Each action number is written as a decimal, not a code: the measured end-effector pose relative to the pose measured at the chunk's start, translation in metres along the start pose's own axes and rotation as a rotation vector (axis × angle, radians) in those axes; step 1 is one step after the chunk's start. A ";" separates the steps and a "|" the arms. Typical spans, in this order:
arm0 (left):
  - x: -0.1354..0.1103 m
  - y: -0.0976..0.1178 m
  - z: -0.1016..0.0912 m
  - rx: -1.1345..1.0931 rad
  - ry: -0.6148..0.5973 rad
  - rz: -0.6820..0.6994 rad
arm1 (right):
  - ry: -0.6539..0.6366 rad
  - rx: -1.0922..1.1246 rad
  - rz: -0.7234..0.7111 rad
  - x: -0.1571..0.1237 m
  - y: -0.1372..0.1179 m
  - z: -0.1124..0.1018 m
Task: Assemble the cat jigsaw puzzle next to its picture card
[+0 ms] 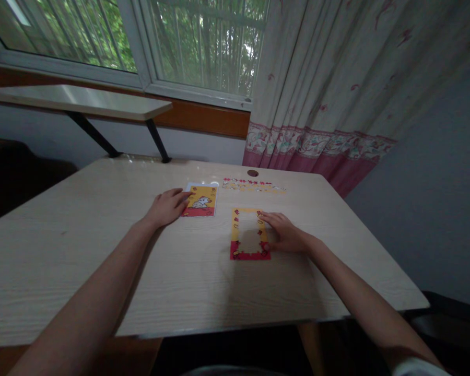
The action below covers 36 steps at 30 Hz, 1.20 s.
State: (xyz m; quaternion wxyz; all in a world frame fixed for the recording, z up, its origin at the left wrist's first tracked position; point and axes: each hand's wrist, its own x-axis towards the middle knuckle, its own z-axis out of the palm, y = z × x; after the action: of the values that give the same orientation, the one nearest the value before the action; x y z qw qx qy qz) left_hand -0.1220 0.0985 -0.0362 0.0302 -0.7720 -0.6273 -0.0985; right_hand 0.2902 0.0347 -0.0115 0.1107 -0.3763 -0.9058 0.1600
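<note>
Recorded nearest the front edge of a pale wood-grain table (203, 292), with both bare forearms stretched across it. Found the right hand (285, 233) lying flat, palm down, fingers extended and close together, pressed on the right border of a yellow-and-red frame card (249, 234); thumb set near its lower right corner. Noted the frame card flat on the table right of centre, its middle showing the wood tone beneath. Found the left hand (166, 207) a little farther off, palm down and relaxed, fingertips touching the left edge of a yellow picture card (200, 201) bearing a white cartoon animal; pinching nothing. Noted the two cards near each other but apart. Logged beyond them a thin strip of small red and yellow decorations (254, 185) lying flat, and just behind it a round brown cable hole (253, 173) near the far edge. Observed past the table a pale shelf on dark brackets (82, 102) at left, a barred window (203, 47) with green foliage outside, a cream curtain with a pink patterned hem (337, 104), and a plain grey wall (446, 183) at right.
</note>
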 end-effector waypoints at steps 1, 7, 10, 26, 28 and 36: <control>0.000 0.000 0.000 0.000 -0.001 0.000 | 0.000 0.000 0.003 0.000 0.000 0.000; -0.001 0.001 -0.001 -0.003 0.004 0.000 | -0.002 0.000 -0.003 0.001 -0.003 -0.002; 0.000 0.000 0.000 0.001 0.000 0.010 | -0.015 -0.007 -0.010 0.001 -0.003 -0.003; 0.001 0.000 -0.002 0.000 -0.016 0.008 | -0.027 -0.013 0.012 0.001 -0.004 -0.002; 0.001 0.000 -0.002 -0.004 -0.011 0.007 | -0.023 -0.011 0.014 0.001 -0.003 -0.001; 0.000 0.000 -0.001 -0.035 0.008 0.005 | -0.041 0.014 0.028 0.001 -0.005 -0.004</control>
State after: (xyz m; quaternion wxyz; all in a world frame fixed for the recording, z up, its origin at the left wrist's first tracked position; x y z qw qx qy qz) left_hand -0.1221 0.0987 -0.0348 0.0193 -0.7736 -0.6233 -0.1124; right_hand 0.2877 0.0324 -0.0056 0.0927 -0.3849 -0.9014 0.1754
